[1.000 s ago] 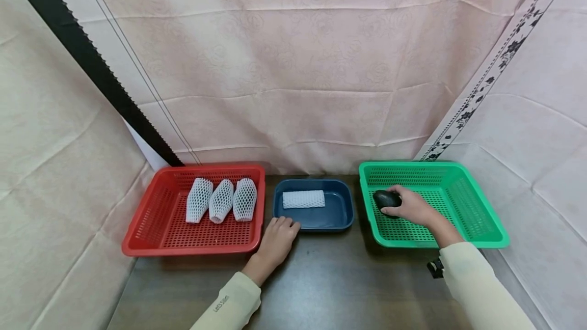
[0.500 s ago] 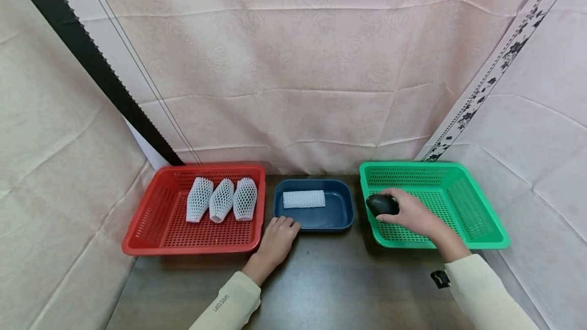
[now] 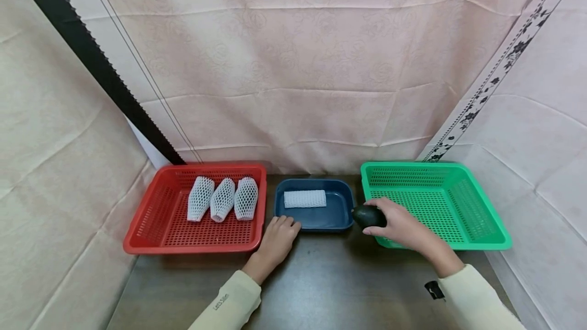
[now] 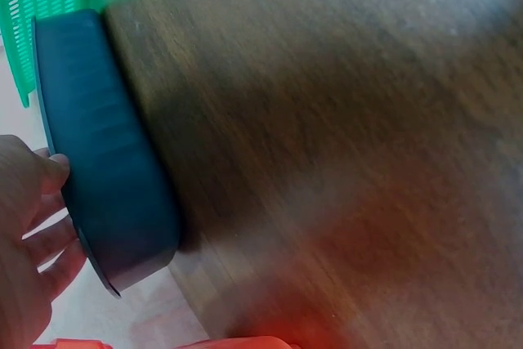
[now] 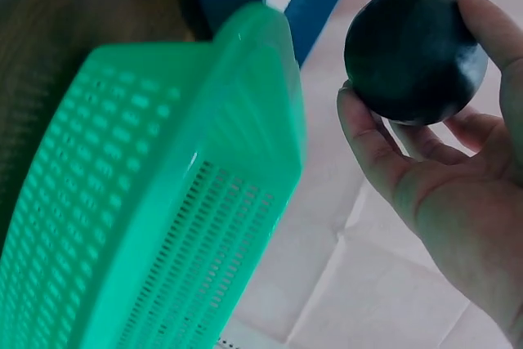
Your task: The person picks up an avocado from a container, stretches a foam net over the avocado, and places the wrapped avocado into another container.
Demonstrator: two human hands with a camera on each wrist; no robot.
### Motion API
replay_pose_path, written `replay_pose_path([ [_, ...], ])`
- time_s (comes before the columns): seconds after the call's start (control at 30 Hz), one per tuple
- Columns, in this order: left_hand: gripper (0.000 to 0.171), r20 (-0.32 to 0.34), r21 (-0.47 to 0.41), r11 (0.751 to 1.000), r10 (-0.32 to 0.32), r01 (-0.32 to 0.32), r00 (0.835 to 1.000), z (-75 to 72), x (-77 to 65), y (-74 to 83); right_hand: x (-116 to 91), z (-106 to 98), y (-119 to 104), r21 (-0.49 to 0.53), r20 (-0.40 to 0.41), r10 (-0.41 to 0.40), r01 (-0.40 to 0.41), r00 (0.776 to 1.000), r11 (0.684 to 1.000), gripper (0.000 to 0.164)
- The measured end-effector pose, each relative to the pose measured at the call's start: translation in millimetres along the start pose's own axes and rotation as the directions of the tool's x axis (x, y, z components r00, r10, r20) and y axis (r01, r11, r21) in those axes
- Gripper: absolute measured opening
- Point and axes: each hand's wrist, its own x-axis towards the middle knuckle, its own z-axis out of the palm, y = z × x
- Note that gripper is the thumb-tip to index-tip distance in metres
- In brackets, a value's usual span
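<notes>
My right hand (image 3: 403,225) holds a dark green avocado (image 3: 368,216), fingers and thumb round its sides. It hangs between the blue tray and the green basket's left edge. In the right wrist view the avocado (image 5: 413,55) shows end-on, round and glossy. My left hand (image 3: 276,241) holds the near left rim of the blue tray (image 3: 339,222). The left wrist view has the thumb of the left hand (image 4: 29,210) at the tray's rim, with fingertips partly hidden behind it. A flat white foam net sleeve (image 3: 304,199) lies inside the tray.
A red basket (image 3: 192,249) at left holds three items in white foam nets (image 3: 222,200). The green basket (image 3: 463,208) stands at right, its near left corner partly behind the right hand. Cloth walls (image 3: 321,65) close in the back and sides of the brown table (image 3: 321,284).
My right hand has lifted the avocado out of the green basket and carried it left and nearer, over the basket's edge. The left hand stays at the tray.
</notes>
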Motion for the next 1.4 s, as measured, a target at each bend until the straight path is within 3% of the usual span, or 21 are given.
replay_pose_path([
  [0.3, 0.018, -0.002, -0.002, 1.000, 0.004, -0.004, 1.000, 0.0, 0.3, 0.0, -2, 22, -13, -0.003, 0.039, -0.010, 0.010, 0.999, 1.000, 0.061],
  [0.7, 0.018, 0.004, 0.002, 1.000, 0.007, -0.007, 1.000, 1.5, -0.2, -0.5, -3, 61, -27, -0.103, 0.146, -0.024, 0.039, 0.989, 0.994, 0.067],
  [1.0, 0.018, -0.003, 0.004, 1.000, 0.005, -0.005, 1.000, 0.4, -0.3, -0.3, -6, 92, -23, -0.156, 0.189, -0.078, 0.109, 0.979, 0.982, 0.065],
  [1.4, 0.017, -0.011, 0.001, 1.000, 0.006, -0.006, 1.000, 0.6, 0.3, -0.4, -10, 125, -10, -0.214, 0.179, -0.064, 0.102, 0.982, 0.971, 0.060],
])
